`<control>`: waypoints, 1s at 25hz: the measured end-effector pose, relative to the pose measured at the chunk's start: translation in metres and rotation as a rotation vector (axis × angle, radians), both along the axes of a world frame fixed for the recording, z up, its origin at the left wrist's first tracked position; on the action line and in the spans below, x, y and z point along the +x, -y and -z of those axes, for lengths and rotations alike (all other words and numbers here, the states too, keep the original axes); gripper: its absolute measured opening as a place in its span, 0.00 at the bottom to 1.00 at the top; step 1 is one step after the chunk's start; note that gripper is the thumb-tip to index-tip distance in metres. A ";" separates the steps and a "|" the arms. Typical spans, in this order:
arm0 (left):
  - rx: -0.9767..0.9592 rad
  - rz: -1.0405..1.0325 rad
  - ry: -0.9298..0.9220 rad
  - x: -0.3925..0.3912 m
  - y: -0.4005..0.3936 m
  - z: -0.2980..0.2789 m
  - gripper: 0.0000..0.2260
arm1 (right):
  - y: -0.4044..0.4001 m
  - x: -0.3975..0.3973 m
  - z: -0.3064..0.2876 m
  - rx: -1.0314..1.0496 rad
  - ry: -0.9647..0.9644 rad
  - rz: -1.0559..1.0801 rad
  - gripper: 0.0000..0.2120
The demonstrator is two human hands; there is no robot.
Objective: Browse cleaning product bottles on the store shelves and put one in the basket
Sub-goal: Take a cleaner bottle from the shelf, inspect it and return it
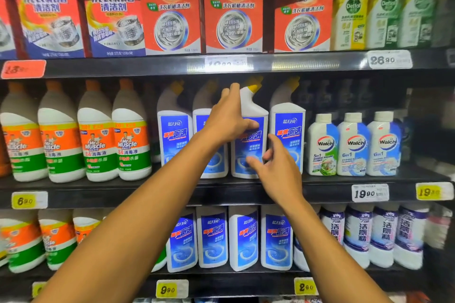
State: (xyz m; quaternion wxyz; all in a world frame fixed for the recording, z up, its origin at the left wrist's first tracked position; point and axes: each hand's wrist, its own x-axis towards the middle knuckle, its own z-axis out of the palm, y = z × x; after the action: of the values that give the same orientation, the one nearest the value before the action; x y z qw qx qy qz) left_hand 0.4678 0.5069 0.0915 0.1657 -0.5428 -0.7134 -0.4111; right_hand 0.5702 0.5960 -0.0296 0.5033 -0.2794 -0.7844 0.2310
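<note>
A shop aisle, cleaning goods section: dark tiered shelves [147, 70] packed with repeated rows of identical Mr Muscle bottles [94, 135], OMO boxes [170, 15] and Walch bottles [322, 145], with printed price tags [370, 193] clipped along every shelf edge

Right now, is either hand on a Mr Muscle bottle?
No. Both the left hand and right hand are at a blue-labelled angled-neck bottle; the Mr Muscle bottles stand untouched.
</note>
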 end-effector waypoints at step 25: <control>0.191 0.582 0.740 -0.008 0.160 0.044 0.24 | 0.172 0.044 0.030 -0.459 -0.405 -0.684 0.14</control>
State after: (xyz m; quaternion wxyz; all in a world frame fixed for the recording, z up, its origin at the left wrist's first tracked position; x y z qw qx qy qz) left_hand 0.4596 0.3473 0.0476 -0.1722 -0.5193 -0.5020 -0.6698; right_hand 0.6145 0.4242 -0.0597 0.4663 -0.0581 -0.6460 0.6016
